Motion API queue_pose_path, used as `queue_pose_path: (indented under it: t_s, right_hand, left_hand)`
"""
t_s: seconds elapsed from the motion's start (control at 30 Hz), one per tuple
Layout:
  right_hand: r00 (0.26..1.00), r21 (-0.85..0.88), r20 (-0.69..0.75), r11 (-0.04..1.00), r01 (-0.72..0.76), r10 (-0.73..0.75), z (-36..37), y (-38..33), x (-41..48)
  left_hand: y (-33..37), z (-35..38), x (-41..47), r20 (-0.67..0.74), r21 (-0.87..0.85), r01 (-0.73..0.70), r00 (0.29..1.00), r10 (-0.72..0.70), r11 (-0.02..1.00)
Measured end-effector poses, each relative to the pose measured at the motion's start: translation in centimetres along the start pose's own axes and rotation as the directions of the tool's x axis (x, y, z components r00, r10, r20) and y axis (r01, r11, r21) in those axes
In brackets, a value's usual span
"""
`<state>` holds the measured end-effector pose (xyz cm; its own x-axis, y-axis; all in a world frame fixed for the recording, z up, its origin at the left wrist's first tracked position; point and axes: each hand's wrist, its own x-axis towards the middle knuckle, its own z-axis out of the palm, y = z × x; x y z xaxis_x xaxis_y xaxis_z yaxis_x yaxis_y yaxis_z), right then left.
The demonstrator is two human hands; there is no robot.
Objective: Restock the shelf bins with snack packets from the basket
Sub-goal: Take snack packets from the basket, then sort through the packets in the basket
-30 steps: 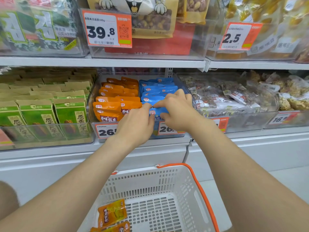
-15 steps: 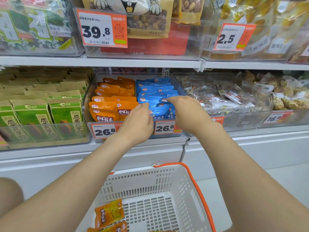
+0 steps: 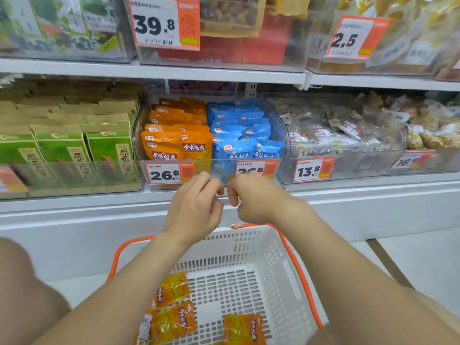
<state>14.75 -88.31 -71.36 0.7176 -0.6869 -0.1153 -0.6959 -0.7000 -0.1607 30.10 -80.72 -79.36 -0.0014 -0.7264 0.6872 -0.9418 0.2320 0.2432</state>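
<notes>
A clear shelf bin [image 3: 278,135] holds orange packets [image 3: 174,143] on its left side and blue packets [image 3: 245,145] on its right. My left hand [image 3: 196,207] and my right hand [image 3: 256,197] hover side by side just below the bin's front edge, fingers loosely curled, holding nothing. Below them stands a white basket [image 3: 281,277] with orange handles. Three orange-yellow snack packets lie on its floor: one [image 3: 171,290] at the left, one [image 3: 174,322] below it, one [image 3: 242,329] near the middle.
Green boxes [image 3: 67,150] fill the bin on the left. A bin of clear-wrapped snacks [image 3: 343,130] sits to the right. The upper shelf [image 3: 174,70] carries bins with price tags 39.8 and 2.5. White floor shows beside the basket.
Both hands have pulled back out of the blue side of the bin and dropped below its front edge. The blue packets now stand uncovered in the bin.
</notes>
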Motion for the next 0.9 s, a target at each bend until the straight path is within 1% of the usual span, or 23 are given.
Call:
queue_pose_path:
  t_s: [0.07,0.1,0.13,0.17,0.2,0.23,0.3,0.37,0.43,0.47,0.53,0.57,0.63,0.67,0.7,0.8,0.83,0.9]
  right_hand:
    - [0.973,-0.04,0.232,0.999,-0.01,0.019,2.2,-0.9,-0.8]
    - [0.943,-0.069,0.33,0.998,-0.01,0.032,3.4,-1.4,-1.2]
    - [0.913,-0.098,0.407,0.995,-0.004,0.044,4.7,-2.0,-1.6]
    - [0.887,-0.122,0.461,0.992,0.015,0.043,6.0,-2.5,-1.8]
    - [0.867,-0.13,0.497,0.991,0.039,0.031,7.3,-3.0,-2.0]
    - [0.851,-0.127,0.525,0.99,0.059,0.016,8.7,-3.5,-2.2]
    - [0.827,-0.13,0.562,0.987,0.091,-0.002,11.5,-4.1,-2.3]
    - [0.809,-0.153,0.588,0.98,0.127,-0.013,13.9,-4.7,-2.4]
    - [0.788,-0.179,0.615,0.97,0.165,-0.021,15.5,-5.2,-2.4]
    - [0.782,-0.206,0.623,0.96,0.188,-0.02,16.2,-5.4,-2.4]
    - [0.779,-0.249,0.626,0.944,0.218,-0.014,17.2,-6.0,-2.0]
    - [0.777,-0.261,0.629,0.938,0.228,-0.013,17.6,-6.3,-1.8]
    - [0.781,-0.258,0.624,0.934,0.245,-0.033,18.1,-6.8,-1.1]
    - [0.785,-0.247,0.618,0.934,0.257,-0.053,18.2,-7.1,-0.7]
    - [0.791,-0.23,0.606,0.934,0.272,-0.081,18.2,-7.3,-0.4]
    - [0.803,-0.227,0.587,0.929,0.293,-0.109,18.3,-7.5,0.5]
    - [0.804,-0.236,0.585,0.927,0.292,-0.105,18.3,-7.5,0.7]
    - [0.803,-0.236,0.587,0.927,0.29,-0.101,18.3,-7.6,1.0]
  left_hand:
    - [-0.8,1.0,-2.7,0.13,0.011,0.103,0.986,-0.103,0.995]
    - [-1.2,1.5,-4.1,0.225,0.041,0.134,0.964,-0.14,0.99]
    - [-1.7,1.9,-5.4,0.345,0.081,0.152,0.923,-0.171,0.985]
    - [-2.2,2.2,-6.7,0.476,0.133,0.167,0.854,-0.211,0.977]
    - [-2.7,2.5,-7.9,0.595,0.184,0.171,0.764,-0.248,0.968]
    - [-3.0,2.7,-9.1,0.687,0.232,0.16,0.671,-0.278,0.959]
    - [-3.6,3.0,-11.4,0.807,0.308,0.163,0.477,-0.348,0.937]
    - [-4.3,3.4,-13.6,0.854,0.394,0.156,0.303,-0.424,0.906]
    - [-5.4,3.8,-15.8,0.859,0.471,0.132,0.155,-0.487,0.872]
    - [-6.0,3.9,-17.0,0.853,0.503,0.118,0.089,-0.514,0.856]
    - [-7.1,4.3,-19.6,0.834,0.55,0.067,-0.003,-0.551,0.832]
    - [-7.5,4.5,-20.8,0.825,0.564,-0.003,-0.035,-0.564,0.826]
    - [-7.9,5.0,-22.9,0.816,0.56,-0.148,-0.066,-0.574,0.815]
    - [-8.0,5.3,-23.7,0.818,0.549,-0.192,-0.077,-0.57,0.813]
    - [-8.2,5.7,-24.3,0.824,0.54,-0.206,-0.069,-0.562,0.816]
    - [-8.4,6.1,-24.7,0.84,0.536,-0.155,0.009,-0.542,0.83]
    - [-8.3,6.0,-24.4,0.849,0.525,-0.115,0.003,-0.528,0.843]
    - [-8.1,6.0,-23.9,0.858,0.513,0.02,-0.054,-0.512,0.858]
